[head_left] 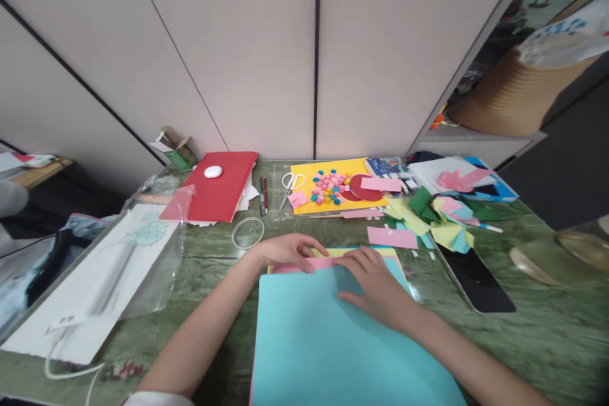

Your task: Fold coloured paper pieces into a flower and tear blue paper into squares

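A stack of coloured paper lies in front of me, with a light blue sheet (328,336) on top. Beyond its far edge show a pink sheet (288,268) and the rim of a yellow sheet (390,252). My left hand (292,252) is at that far edge, fingers curled, thumb against the pink paper. My right hand (373,282) rests across the blue sheet, fingers stretched toward the pink edge and thumb apart. Some fingertips of both hands are hidden.
Behind the stack are scissors (290,190) and colourful paper balls (328,187) on a yellow sheet (304,171). To the right lie paper scraps (447,228), a phone (478,282) and a glass jar (556,257). A red folder (219,184) and clear tape roll (248,233) are left.
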Motion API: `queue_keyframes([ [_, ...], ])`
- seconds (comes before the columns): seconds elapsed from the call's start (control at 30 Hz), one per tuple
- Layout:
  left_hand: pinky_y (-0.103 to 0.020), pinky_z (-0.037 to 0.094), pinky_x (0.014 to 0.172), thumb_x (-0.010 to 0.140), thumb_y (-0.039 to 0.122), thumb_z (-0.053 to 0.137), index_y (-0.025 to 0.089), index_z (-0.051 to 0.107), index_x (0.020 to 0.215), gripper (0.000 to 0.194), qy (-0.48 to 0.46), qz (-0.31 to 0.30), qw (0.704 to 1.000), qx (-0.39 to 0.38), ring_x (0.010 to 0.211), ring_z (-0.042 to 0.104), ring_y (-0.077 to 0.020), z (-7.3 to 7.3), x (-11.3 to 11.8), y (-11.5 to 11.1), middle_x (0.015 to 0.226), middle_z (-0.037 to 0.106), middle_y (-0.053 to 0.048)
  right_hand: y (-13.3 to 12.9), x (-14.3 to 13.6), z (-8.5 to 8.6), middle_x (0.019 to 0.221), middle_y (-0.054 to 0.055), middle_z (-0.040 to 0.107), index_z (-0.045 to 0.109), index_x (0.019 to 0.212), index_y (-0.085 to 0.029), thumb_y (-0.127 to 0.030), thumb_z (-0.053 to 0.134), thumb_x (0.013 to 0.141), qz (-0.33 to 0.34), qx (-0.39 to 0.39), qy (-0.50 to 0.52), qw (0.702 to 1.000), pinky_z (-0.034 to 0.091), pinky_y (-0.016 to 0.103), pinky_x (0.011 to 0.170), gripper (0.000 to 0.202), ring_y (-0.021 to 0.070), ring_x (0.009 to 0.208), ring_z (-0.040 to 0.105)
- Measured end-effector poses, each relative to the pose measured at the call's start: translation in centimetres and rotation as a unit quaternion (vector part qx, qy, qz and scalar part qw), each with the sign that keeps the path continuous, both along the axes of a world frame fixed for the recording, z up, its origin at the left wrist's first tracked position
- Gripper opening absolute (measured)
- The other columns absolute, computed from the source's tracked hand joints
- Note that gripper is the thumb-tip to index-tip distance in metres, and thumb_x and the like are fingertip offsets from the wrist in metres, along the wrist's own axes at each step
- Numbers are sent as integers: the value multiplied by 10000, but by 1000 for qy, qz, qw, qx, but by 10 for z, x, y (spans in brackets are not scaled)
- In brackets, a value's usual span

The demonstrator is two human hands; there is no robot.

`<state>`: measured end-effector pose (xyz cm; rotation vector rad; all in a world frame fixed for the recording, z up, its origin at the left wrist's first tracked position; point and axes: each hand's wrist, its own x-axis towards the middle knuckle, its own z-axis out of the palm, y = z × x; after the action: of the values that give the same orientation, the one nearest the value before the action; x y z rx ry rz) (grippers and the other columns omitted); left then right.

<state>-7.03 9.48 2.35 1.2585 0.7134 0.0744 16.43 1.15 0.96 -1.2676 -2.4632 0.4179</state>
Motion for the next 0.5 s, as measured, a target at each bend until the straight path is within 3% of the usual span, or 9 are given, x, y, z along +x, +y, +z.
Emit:
queue_keyframes([
  [0.13, -215, 429, 594, 579, 305, 762, 181, 598, 1075, 536, 8, 13, 1000, -5, 654, 571, -113, -3, 1, -16, 803, 652, -16, -4, -5, 3, 991, 43, 569, 523, 1035, -228, -346, 738, 617, -5, -40, 17, 999, 368, 408, 866, 485, 244, 978, 451],
  [0.27, -216, 430, 602, 623, 316, 728, 163, 606, 1059, 478, 10, 11, 1000, -5, 666, 577, -117, -6, 1, -27, 801, 664, -24, -13, -3, 6, 872, 19, 564, 561, 845, -225, -337, 736, 624, -5, -74, 2, 997, 389, 359, 789, 304, 220, 891, 469],
  [0.4, -215, 441, 658, 714, 315, 639, 156, 636, 1011, 337, 41, -2, 994, 97, 794, 596, -144, -10, -4, -28, 914, 670, -49, -18, 8, 15, 844, -1, 591, 553, 794, -230, -260, 582, 792, 40, -91, -9, 995, 397, 317, 765, 42, 178, 853, 506],
  [0.5, -228, 461, 664, 704, 266, 622, 149, 653, 962, 285, 57, -19, 978, 200, 826, 611, -182, -9, -10, -32, 916, 681, -48, -10, 32, 30, 860, 5, 622, 559, 891, -247, -291, 470, 865, 16, -77, -4, 997, 412, 312, 783, 103, 171, 860, 548],
])
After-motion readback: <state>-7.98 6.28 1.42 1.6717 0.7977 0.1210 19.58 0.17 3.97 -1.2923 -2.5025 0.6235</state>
